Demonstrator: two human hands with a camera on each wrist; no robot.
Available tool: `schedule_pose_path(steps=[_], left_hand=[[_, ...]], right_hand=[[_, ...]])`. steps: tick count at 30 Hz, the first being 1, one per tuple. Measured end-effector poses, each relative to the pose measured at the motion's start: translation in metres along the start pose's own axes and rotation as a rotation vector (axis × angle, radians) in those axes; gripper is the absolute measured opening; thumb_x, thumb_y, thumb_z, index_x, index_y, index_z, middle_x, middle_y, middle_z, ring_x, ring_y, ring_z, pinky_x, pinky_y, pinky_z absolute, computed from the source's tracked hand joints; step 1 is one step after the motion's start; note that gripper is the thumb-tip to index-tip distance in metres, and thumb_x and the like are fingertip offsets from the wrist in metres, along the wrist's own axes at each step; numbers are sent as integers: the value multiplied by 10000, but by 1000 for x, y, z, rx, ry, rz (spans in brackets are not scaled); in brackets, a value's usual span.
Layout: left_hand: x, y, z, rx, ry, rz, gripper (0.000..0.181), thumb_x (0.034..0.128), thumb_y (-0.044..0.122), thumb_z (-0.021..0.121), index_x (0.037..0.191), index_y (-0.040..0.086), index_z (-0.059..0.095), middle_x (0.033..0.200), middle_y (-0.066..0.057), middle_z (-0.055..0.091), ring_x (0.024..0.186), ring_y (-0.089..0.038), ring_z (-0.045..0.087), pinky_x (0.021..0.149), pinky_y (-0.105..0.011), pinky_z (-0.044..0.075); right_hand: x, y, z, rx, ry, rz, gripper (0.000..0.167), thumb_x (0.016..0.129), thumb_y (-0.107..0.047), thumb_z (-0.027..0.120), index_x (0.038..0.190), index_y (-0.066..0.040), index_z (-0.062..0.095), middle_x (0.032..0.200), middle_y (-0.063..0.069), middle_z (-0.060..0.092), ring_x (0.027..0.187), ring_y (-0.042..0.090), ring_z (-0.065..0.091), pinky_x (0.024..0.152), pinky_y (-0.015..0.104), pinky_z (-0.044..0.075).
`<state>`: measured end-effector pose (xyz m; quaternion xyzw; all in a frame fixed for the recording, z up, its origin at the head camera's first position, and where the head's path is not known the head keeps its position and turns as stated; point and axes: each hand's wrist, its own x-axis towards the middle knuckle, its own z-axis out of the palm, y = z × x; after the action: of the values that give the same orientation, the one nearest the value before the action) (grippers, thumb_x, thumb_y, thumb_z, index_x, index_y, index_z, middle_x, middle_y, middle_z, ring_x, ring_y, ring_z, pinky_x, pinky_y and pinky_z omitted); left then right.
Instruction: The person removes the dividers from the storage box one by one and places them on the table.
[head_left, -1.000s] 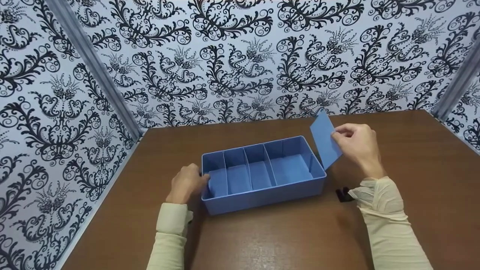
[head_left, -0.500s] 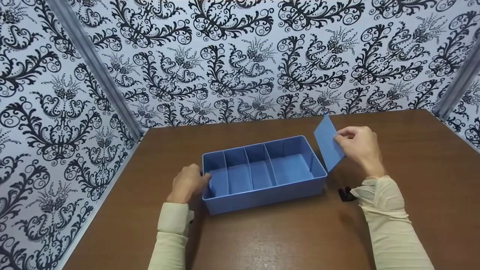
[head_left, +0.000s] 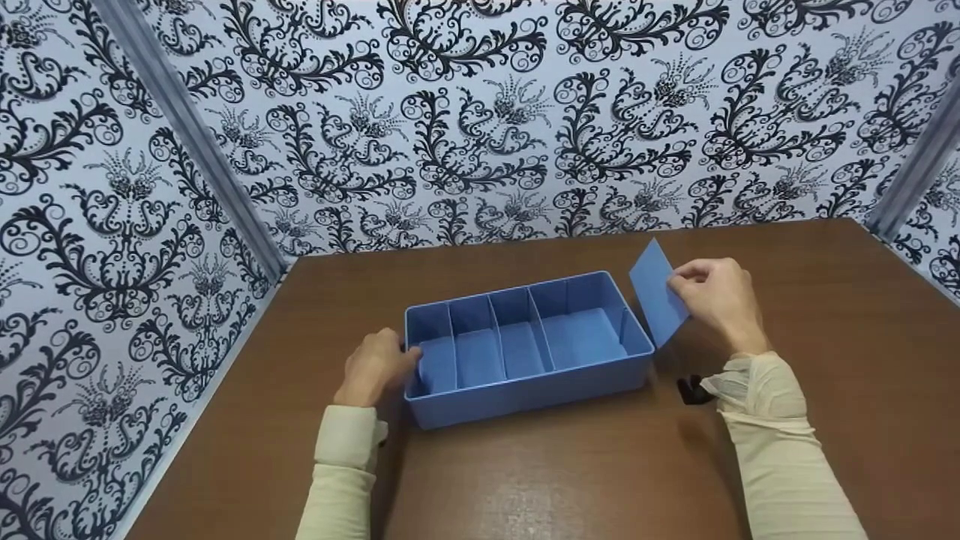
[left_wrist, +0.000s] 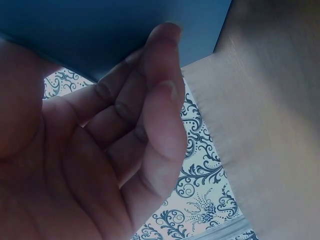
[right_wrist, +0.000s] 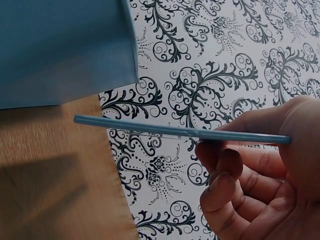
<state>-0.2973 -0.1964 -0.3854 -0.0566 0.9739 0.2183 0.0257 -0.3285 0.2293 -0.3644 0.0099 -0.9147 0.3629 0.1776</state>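
Note:
A long blue divided box (head_left: 525, 394) sits at a slant on the table, with three upright partitions across it. At its left end my left hand (head_left: 373, 367) holds the end wall, thumb over the rim and inside. In the left wrist view its fingers (left_wrist: 162, 60) curl against the outside of the blue wall. My right hand (head_left: 716, 296) pinches a flat, thin blue divider panel (head_left: 658, 292) between thumb and fingers, just beyond the box's right end. The panel is held upright and tilted. Edge-on in the right wrist view, the divider panel (right_wrist: 150, 127) appears apart from the box.
The brown wooden table (head_left: 540, 472) extends around the box. Patterned black-and-white wall covering (head_left: 480, 135) rises behind it and at both sides. A small black object (head_left: 694, 390) shows beside the right sleeve cuff.
My right hand has lowered the divider panel slightly and shifted it a little to the right. The left hand and the box have stayed practically still.

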Motion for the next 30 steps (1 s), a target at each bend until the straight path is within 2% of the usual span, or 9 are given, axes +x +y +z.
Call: schedule_pose_path(steps=[5, 13, 19, 26, 30], left_hand=[[0, 0, 0, -15, -13, -20, 319, 964, 287, 609, 1052, -9, 689, 839, -108, 628, 716, -239, 595, 624, -362, 454], [0, 0, 1, 12, 8, -7, 352, 955, 294, 620, 1093, -24, 683, 933, -137, 657, 762, -258, 600, 676, -406, 477], [1, 0, 1, -1, 0, -24, 340, 959, 302, 617, 1067, -13, 688, 881, -121, 643, 738, -252, 602, 646, -387, 467], [0, 0, 1, 31, 39, 19, 309, 949, 308, 612, 990, 18, 710, 965, -133, 677, 812, -265, 599, 747, -477, 488], [0, -1, 1, 19, 31, 13, 318, 953, 303, 612, 1023, 6, 702, 951, -131, 666, 803, -268, 596, 743, -470, 483]], right_hand=[[-1, 0, 0, -8, -18, 8, 233, 898, -156, 638, 1037, -7, 751, 996, 193, 734, 889, 306, 669, 733, 330, 454], [-2, 3, 3, 2, -29, 20, 229, 893, -164, 638, 1026, -16, 752, 978, 180, 738, 849, 261, 644, 718, 328, 454], [-1, 9, 6, -10, -33, 23, 221, 889, -153, 635, 1011, -14, 756, 976, 182, 737, 848, 267, 639, 708, 324, 450], [0, 11, 8, -18, -53, 42, 223, 896, -153, 644, 1016, 4, 748, 994, 199, 729, 897, 323, 645, 726, 349, 443], [0, 13, 9, -23, -70, 48, 225, 897, -159, 647, 1017, 3, 747, 999, 198, 728, 892, 322, 649, 723, 347, 444]])
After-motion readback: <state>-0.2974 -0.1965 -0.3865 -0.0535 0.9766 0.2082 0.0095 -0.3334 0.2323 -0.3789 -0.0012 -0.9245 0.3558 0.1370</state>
